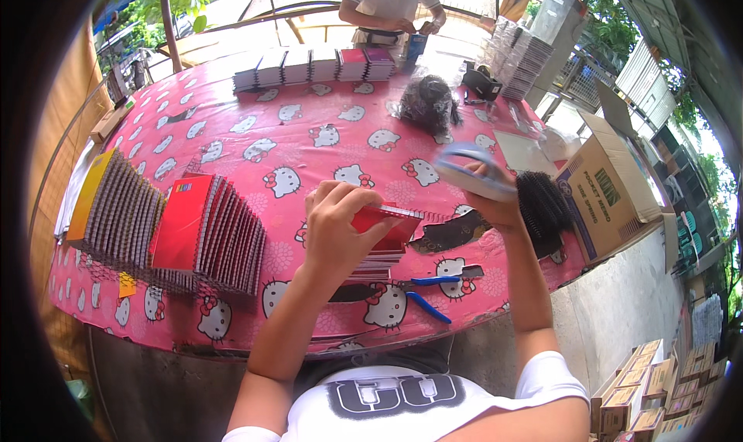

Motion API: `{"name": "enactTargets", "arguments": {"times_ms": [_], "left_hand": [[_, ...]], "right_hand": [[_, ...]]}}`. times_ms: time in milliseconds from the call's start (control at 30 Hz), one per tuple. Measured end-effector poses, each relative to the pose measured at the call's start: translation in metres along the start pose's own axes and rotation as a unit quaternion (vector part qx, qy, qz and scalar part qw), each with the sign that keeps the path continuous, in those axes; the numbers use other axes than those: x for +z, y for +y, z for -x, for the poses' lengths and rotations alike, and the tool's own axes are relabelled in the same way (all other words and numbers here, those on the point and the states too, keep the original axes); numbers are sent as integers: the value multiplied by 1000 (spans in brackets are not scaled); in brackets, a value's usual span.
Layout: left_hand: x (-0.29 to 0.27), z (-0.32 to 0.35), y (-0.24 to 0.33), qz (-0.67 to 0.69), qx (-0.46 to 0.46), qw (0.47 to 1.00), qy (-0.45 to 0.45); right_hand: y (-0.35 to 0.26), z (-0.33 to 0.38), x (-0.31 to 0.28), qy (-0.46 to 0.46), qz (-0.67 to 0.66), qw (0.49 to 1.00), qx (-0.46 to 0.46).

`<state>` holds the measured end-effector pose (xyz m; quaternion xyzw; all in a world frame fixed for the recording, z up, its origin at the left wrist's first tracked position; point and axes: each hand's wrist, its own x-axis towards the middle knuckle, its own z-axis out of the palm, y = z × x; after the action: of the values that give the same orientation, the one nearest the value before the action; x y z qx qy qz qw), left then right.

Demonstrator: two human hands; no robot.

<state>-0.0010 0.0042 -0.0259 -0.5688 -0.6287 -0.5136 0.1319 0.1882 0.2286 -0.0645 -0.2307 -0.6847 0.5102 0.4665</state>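
My left hand (pixel 338 221) is closed on the edge of a red spiral notebook (pixel 401 227), with a wire coil along its far edge. Below it lies a short stack of red notebooks (pixel 373 265). My right hand (pixel 495 188) is wrapped round a pale blue-grey ring-shaped thing (pixel 474 171), smeared by motion; its kind is unclear. It hovers to the right of the notebook. Pliers with blue handles (pixel 430 309) rest near the table's front edge. A torn black strip (pixel 450 231) lies between my hands, and black coils (pixel 539 210) are heaped beside my right forearm.
Tall piles of yellow notebooks (pixel 116 202) and red notebooks (pixel 209 233) stand at the left. More notebooks (pixel 313 66) line the far side. A black plastic bundle (pixel 426 105) and an open carton (pixel 607 190) are at the right. A co-worker (pixel 392 12) stands opposite.
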Motion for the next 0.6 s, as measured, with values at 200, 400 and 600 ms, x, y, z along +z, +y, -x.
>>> {"name": "enactTargets", "arguments": {"times_ms": [200, 400, 600], "left_hand": [[1, -2, 3, 27, -37, 999, -2], [-7, -4, 3, 17, -30, 999, -5], [-11, 13, -19, 237, -166, 956, 55]], "right_hand": [[-50, -18, 11, -301, 31, 953, -37], [-49, -28, 30, -264, 332, 902, -83], [-55, -33, 46, -258, 213, 942, -29]]}}
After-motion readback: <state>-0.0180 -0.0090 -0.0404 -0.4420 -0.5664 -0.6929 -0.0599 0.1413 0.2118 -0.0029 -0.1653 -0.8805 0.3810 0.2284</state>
